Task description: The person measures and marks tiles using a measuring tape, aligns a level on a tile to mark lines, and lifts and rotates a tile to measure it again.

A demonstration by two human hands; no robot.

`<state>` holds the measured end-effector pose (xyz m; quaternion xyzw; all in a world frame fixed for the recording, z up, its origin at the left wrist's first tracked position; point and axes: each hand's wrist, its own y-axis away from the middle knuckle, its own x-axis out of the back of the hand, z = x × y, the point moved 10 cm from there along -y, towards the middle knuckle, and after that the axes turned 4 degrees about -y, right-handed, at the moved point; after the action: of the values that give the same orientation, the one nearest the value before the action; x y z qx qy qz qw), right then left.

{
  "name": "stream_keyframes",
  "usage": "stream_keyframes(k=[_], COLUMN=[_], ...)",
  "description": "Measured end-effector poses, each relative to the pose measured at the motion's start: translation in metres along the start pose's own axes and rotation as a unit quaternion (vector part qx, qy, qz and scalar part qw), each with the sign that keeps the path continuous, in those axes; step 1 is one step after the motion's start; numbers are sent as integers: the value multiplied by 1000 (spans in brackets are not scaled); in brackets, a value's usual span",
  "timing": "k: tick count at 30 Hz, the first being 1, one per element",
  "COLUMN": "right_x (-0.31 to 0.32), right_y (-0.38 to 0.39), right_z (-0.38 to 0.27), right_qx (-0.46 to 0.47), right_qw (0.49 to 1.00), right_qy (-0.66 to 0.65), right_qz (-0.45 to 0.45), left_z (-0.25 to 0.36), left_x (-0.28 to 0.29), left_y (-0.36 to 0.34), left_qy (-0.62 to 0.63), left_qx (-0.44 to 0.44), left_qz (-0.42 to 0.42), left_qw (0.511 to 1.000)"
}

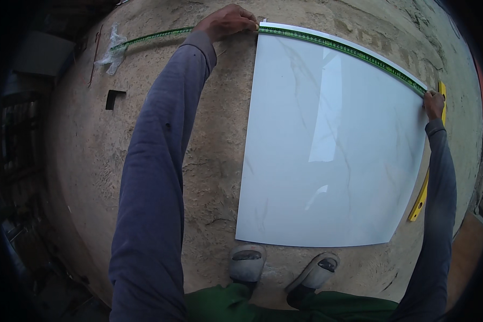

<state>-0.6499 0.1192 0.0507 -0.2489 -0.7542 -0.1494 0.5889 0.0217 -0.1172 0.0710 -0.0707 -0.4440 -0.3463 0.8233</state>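
Observation:
A large white tile (pixel 284 150) with faint grey veins lies flat on the rough floor in front of my feet. Along its far edge stretches a green tape measure (pixel 354 52), which also runs on to the left past the tile. My left hand (pixel 229 22) is closed at the tile's far left corner, fingertips pinching something small and yellowish by the tape. At the far right corner my right hand (pixel 433 104) grips the end of the tape against the tile's edge; its fingers are partly hidden.
A yellow spirit level (pixel 419 201) lies along the tile's right side, partly behind my right forearm. To the left are crumpled clear plastic (pixel 112 51), a thin reddish rod (pixel 95 56) and a black L-shaped piece (pixel 113 99). My sandalled feet (pixel 247 263) stand at the near edge.

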Motion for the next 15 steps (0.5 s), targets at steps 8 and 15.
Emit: stream_keyframes(k=[8, 15], right_x=[0, 9], right_y=[4, -1], right_z=[-3, -4], right_qx=[-18, -3], right_qw=[1000, 1000], right_qy=[-9, -19], right_qz=[-13, 15], left_z=[0, 2], left_x=[0, -1], left_y=[2, 2], left_qy=[-3, -7], left_qx=[27, 21], left_qz=[0, 19], left_qw=[1000, 1000])
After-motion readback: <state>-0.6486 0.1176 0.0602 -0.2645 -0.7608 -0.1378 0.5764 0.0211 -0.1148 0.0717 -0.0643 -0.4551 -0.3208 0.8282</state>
